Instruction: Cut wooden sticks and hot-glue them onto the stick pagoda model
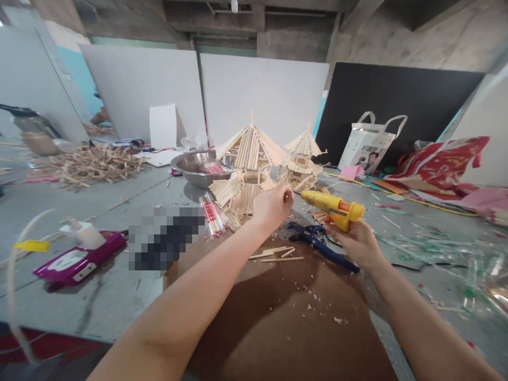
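Observation:
My right hand (355,238) grips a yellow hot glue gun (331,205), its nozzle pointing left. The nozzle tip comes close to the curled fingers of my left hand (273,205), which are closed; what they pinch, if anything, is too small to make out. Just behind my left hand stands a pavilion model (252,153) of thin wooden sticks with a pointed roof. A smaller stick pavilion (304,159) stands behind it to the right. Beneath my hands, blue-handled pliers (321,246) lie near several loose wooden sticks (278,254) on a brown board (301,328).
A metal basin (186,172) and a heap of sticks (101,164) stand left of the models. Packaged sticks (214,214) lie before the basin. A purple power strip (79,262) sits at left, a white bag (369,143) at right, and plastic wrappers (472,275) are strewn below it.

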`<act>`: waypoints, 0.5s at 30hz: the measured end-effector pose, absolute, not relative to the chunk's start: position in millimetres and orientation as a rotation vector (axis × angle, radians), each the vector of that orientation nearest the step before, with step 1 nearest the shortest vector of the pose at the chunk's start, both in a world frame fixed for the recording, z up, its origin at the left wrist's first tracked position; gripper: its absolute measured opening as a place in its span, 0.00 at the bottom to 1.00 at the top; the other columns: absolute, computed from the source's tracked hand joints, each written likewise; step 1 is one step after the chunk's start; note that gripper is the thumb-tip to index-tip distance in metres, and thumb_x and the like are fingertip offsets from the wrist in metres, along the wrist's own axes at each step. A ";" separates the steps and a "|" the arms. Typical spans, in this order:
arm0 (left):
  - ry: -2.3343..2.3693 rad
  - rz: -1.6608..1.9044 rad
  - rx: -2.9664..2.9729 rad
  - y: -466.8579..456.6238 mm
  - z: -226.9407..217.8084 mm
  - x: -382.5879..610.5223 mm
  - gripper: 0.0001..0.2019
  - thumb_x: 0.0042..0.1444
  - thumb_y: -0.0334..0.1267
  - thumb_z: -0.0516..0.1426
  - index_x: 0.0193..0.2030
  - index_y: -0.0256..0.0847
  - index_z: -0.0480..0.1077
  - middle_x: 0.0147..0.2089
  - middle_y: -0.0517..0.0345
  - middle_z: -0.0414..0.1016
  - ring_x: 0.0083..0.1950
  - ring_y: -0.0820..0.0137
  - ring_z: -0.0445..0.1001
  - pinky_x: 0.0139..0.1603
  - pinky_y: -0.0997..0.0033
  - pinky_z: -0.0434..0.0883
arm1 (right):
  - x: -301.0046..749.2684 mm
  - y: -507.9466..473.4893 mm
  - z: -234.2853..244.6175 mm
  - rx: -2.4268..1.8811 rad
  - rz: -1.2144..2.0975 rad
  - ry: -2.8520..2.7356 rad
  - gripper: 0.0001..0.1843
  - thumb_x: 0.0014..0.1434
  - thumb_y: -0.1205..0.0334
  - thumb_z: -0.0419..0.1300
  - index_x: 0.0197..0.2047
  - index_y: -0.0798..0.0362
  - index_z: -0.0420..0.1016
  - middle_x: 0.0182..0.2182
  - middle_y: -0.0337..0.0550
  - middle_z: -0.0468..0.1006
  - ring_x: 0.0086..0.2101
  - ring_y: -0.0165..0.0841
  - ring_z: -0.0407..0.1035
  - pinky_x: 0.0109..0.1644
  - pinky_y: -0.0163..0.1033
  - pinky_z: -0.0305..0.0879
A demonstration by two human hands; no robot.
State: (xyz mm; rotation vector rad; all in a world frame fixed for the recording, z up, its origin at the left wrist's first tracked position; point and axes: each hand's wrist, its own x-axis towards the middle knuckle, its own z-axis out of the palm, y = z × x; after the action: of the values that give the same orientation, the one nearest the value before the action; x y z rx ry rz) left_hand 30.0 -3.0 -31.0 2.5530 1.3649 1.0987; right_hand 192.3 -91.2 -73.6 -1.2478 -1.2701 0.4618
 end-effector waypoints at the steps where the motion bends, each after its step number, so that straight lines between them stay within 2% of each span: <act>1: 1.365 1.096 2.553 -2.9 -31.1 30.0 0.10 0.51 0.41 0.46 0.33 0.44 0.67 0.30 0.60 0.72 0.32 0.71 0.68 0.31 0.74 0.58 | 192.2 -91.2 -73.4 -1.243 0.464 -1.269 0.15 0.37 0.54 0.62 0.26 0.55 0.66 0.23 0.40 0.70 0.25 0.31 0.66 0.29 0.37 0.65; 15: 1.380 1.069 2.561 -4.2 -29.9 29.4 0.10 0.52 0.41 0.46 0.33 0.44 0.67 0.30 0.59 0.72 0.31 0.72 0.68 0.32 0.74 0.58 | 191.3 -93.0 -65.2 -1.258 0.405 -1.247 0.15 0.37 0.53 0.62 0.26 0.55 0.67 0.18 0.38 0.69 0.18 0.26 0.61 0.19 0.32 0.59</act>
State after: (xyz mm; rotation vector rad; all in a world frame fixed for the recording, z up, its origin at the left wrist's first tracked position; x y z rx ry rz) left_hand 29.4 -4.2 -29.9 2.5606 1.3800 1.0692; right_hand 191.3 -93.0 -65.2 -1.2576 -1.2473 0.4046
